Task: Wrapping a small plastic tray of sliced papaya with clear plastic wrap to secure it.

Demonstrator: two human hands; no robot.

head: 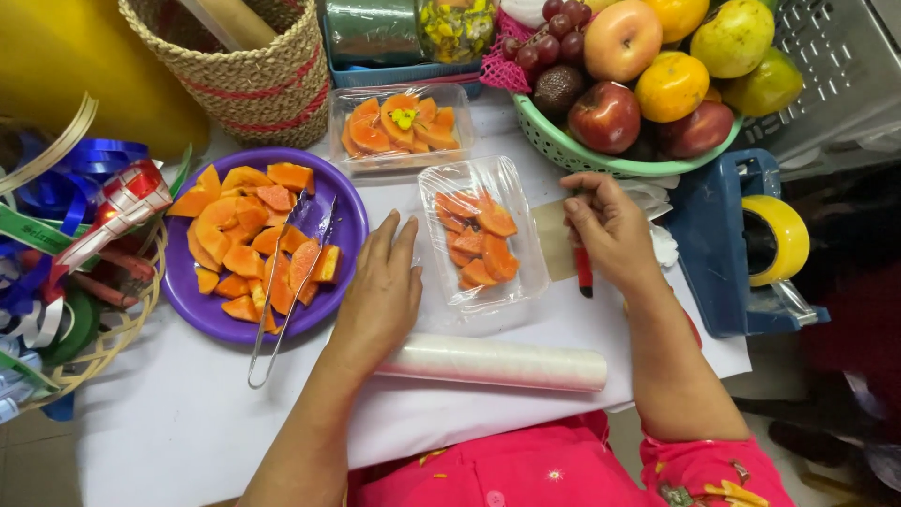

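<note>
Plastic tray [483, 239]: held papaya slices, film-covered.
Left hand [380, 291]: flat, fingers together, touching tray's left edge.
Right hand [610, 230]: right of tray, clamped on red-handled cutter [584, 269].

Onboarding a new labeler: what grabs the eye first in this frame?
The orange papaya pieces: a heap on the purple plate at left with metal tongs across it, more in two clear trays at centre. The left hand lies flat beside the nearer tray; the right hand holds a red-handled tool. A green fruit basket sits top right.
</note>
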